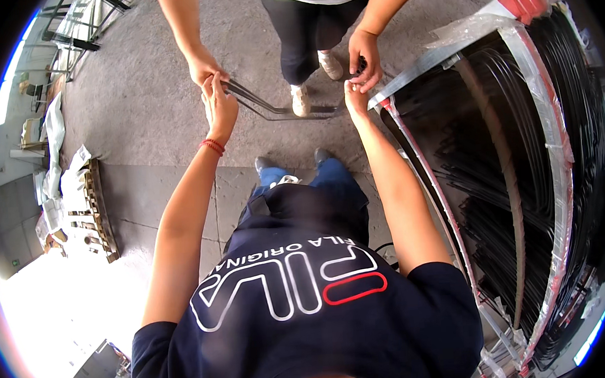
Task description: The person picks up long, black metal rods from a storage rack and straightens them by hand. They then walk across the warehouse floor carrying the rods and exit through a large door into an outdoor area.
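Fingers (210, 91) of both hands pinch the ends of a bent metal rod frame (278, 109) held over the floor, shared with a co-worker's hands (204, 65); uneven pulling could slip it loose.

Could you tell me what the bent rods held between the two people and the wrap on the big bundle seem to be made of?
The bent rods look like thin dark metal, probably steel: slim, rigid, faintly glinting. The wrap on the bundle of black pieces looks like clear plastic film, crinkled and glossy.

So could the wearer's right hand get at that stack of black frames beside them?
Probably yes: the right hand is already beside the stack with nothing between, but it grips the metal rod, and plastic wrap covers parts of the stack.
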The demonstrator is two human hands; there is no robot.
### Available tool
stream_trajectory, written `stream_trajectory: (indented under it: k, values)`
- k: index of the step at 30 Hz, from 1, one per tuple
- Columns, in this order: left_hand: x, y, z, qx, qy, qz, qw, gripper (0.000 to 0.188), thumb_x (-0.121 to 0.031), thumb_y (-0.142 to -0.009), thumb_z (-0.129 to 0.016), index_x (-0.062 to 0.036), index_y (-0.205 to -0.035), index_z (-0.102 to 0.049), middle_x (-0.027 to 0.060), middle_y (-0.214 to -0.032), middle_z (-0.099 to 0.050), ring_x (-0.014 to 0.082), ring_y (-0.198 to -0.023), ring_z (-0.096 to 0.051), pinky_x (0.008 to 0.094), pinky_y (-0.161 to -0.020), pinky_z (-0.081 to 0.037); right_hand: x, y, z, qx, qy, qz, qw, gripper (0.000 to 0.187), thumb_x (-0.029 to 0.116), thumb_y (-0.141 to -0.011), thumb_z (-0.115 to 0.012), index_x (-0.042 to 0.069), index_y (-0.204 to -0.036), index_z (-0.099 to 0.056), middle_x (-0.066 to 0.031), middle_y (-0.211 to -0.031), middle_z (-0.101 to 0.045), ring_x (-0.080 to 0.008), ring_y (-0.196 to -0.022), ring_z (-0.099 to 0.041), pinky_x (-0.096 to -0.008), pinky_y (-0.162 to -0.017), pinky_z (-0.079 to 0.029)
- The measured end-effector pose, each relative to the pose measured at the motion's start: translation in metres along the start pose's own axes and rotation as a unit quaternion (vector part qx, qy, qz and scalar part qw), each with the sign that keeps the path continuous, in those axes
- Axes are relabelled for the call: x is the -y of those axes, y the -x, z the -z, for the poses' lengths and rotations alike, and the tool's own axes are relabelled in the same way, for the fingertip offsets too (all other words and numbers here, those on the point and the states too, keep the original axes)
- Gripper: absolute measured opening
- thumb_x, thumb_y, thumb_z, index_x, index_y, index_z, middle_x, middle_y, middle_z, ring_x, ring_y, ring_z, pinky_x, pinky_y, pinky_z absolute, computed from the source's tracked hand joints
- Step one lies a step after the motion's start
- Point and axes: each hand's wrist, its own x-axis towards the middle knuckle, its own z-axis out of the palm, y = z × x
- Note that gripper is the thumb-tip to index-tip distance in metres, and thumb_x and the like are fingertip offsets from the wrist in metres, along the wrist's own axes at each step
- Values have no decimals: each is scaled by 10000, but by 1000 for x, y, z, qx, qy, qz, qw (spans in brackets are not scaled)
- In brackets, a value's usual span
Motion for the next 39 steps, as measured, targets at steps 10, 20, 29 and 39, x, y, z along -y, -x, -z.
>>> stream_trajectory:
  k: [10, 20, 29, 39]
  values:
    - [48, -5, -32, -107, 146, 135, 974, 355, -110, -727, -550, 19, -1029, -417, 194, -993, -417, 319, -932, -426, 368, -803, -380, 17, 18, 3, 89, -145, -178, 969, 413, 329, -854, -408, -39, -720, -538, -125, -556, -537, -222, -516, -561, -319, -511, -421]
    - [35, -38, -33, -120, 184, 118, 968, 455, -158, -700, -639, -6, -1065, -415, 134, -1001, -460, 226, -888, -493, 347, -794, -403, 95, 22, 52, 3, -108, -104, 989, 307, 223, -866, -418, -40, -839, -574, -89, -694, -598, -133, -556, -571, -225, -467, -441]
    - [30, -38, -33, -95, 223, 106, 964, 402, -98, -709, -596, -6, -1068, -441, 175, -1028, -489, 282, -947, -502, 352, -821, -396, 111, 22, 66, -93, -3, 43, 995, 210, 147, -842, -442, -15, -797, -567, -140, -762, -576, -259, -687, -555, -340, -630, -431]
    - [29, -51, -30, -115, 234, 133, 956, 289, -68, -704, -580, -17, -974, -488, 130, -935, -528, 233, -814, -553, 339, -731, -438, 108, 23, 76, -76, -36, 27, 996, 219, 150, -852, -423, -12, -806, -562, -133, -795, -551, -244, -734, -554, -326, -664, -431]
